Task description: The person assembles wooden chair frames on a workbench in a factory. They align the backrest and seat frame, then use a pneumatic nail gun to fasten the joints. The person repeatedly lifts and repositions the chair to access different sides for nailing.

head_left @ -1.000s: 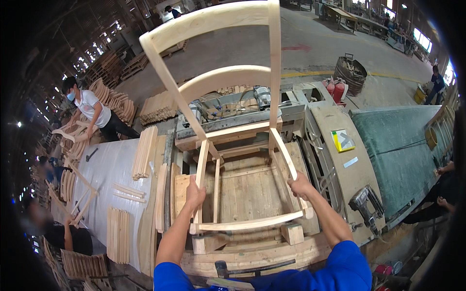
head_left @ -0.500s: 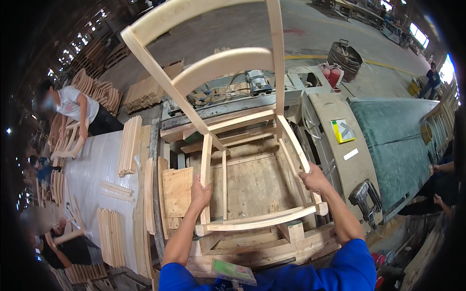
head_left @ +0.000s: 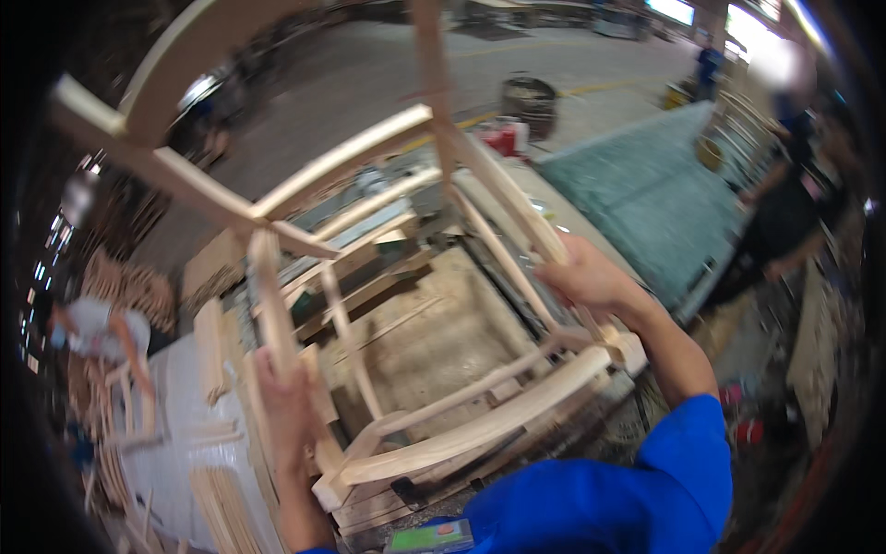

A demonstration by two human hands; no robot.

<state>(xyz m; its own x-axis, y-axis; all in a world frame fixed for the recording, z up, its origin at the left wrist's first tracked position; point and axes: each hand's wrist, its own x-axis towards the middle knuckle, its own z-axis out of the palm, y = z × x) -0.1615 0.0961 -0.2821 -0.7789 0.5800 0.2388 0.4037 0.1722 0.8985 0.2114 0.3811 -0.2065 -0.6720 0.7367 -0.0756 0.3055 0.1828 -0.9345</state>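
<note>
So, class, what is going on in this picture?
A person in blue sleeves holds an unfinished wooden chair frame in both bare hands, lifted and tilted above a wooden jig on a workbench. The left hand has a grip on one side rail, the right hand on the opposite rail. Stacks of cut wooden parts lie to the left. Another person stands at the far right beside a green-topped table.

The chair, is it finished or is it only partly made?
Partly made. The chair frame already has its legs, rails and curved back joined. Left hand and right hand each grip a side rail, holding it tilted over the workbench. No seat is fitted and the wood is bare.
</note>
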